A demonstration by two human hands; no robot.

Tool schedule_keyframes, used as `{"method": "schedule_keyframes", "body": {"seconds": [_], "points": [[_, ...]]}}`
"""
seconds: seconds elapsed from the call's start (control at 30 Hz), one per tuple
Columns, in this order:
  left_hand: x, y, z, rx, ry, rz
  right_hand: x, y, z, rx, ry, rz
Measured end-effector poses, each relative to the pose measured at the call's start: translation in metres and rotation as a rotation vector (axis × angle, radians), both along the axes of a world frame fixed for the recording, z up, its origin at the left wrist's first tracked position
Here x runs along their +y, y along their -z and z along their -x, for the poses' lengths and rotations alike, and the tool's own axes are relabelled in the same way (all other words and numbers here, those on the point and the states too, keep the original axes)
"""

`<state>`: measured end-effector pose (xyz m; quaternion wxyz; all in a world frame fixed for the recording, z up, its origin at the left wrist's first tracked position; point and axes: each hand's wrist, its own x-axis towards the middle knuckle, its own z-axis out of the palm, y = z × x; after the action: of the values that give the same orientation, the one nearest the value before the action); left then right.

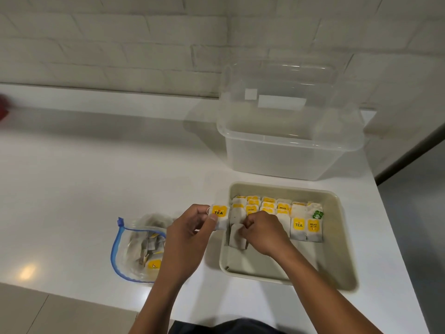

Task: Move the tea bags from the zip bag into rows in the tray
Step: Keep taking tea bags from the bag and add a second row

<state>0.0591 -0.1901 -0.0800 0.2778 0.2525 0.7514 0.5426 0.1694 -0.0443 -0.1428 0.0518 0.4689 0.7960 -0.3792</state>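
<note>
The left hand (192, 225) pinches a tea bag (219, 216) with a yellow "TEA" tag between thumb and fingers, holding it at the tray's left edge. Just to its right, the right hand (261, 231) is inside the tray (342, 249), its fingers curled on a plain tea bag (237, 237) that lies at the near left end of the rows; whether it pinches that bag or only presses on it cannot be told.

Beyond and to the right of the right hand, the tea bags already in the tray (277, 208) stand in overlapping rows, most with yellow tags, one at the far right with a green tag (317, 214). The near part of the tray is bare.

To the left of the left hand, and partly under its wrist, the zip bag (134, 251) lies flat on the white tabletop (96, 177), blue-edged, with more tea bags inside.

Farther off, past the tray, a clear plastic container (289, 131) stands against the white brick wall (120, 44).
</note>
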Motion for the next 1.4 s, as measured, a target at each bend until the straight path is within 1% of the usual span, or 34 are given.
{"method": "schedule_keyframes", "body": {"seconds": [0.13, 0.47, 0.7, 0.83, 0.93, 1.03, 1.1, 1.27, 1.4], "points": [[0.001, 0.001, 0.000, -0.021, -0.001, 0.001, 0.002, -0.001, 0.004, -0.014, -0.012, -0.052], [0.000, 0.003, 0.001, -0.039, 0.010, -0.023, 0.007, -0.003, 0.013, -0.030, 0.002, -0.055], [0.001, 0.004, 0.002, -0.022, 0.006, -0.031, 0.008, -0.001, 0.010, 0.074, 0.078, -0.015], [0.001, 0.004, 0.002, -0.019, 0.013, -0.028, 0.006, -0.005, -0.003, 0.118, 0.087, -0.121], [0.002, 0.003, 0.001, -0.011, 0.011, -0.022, 0.000, -0.009, -0.018, 0.111, 0.016, -0.148], [0.002, 0.004, -0.001, 0.002, 0.012, -0.017, -0.008, -0.010, -0.027, 0.057, -0.148, -0.154], [0.003, 0.004, -0.001, 0.017, 0.011, -0.014, -0.012, -0.009, -0.027, 0.042, -0.214, -0.138], [0.002, 0.004, 0.000, 0.013, 0.014, -0.009, -0.015, -0.006, -0.020, 0.019, -0.229, -0.103], [0.003, 0.003, -0.001, 0.000, 0.011, -0.012, -0.016, -0.006, -0.017, 0.019, -0.222, -0.128]]}}
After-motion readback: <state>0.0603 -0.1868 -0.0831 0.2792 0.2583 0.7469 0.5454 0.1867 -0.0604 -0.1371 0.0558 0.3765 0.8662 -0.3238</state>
